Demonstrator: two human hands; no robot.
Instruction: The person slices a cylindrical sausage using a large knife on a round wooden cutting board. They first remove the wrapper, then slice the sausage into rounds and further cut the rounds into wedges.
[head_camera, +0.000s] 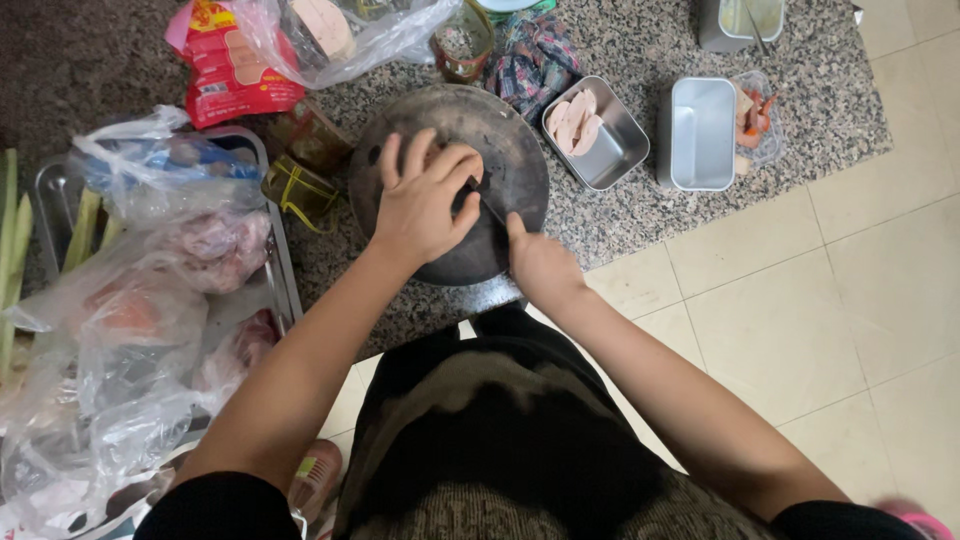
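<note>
My left hand (425, 200) presses down, fingers curled, on something hidden beneath it on a round dark cutting board (510, 140) that lies on the granite counter. Just to its right my right hand (540, 265) grips a knife (488, 205) whose dark blade runs up against my left fingers. What lies under the left hand cannot be made out.
A metal tin with pale sausage slices (595, 130) sits right of the board, then an empty metal tin (700, 135) and a clear tub of food (755, 115). A red packet (235, 65), plastic bags (150, 290) on a tray and green stalks (15, 240) crowd the left.
</note>
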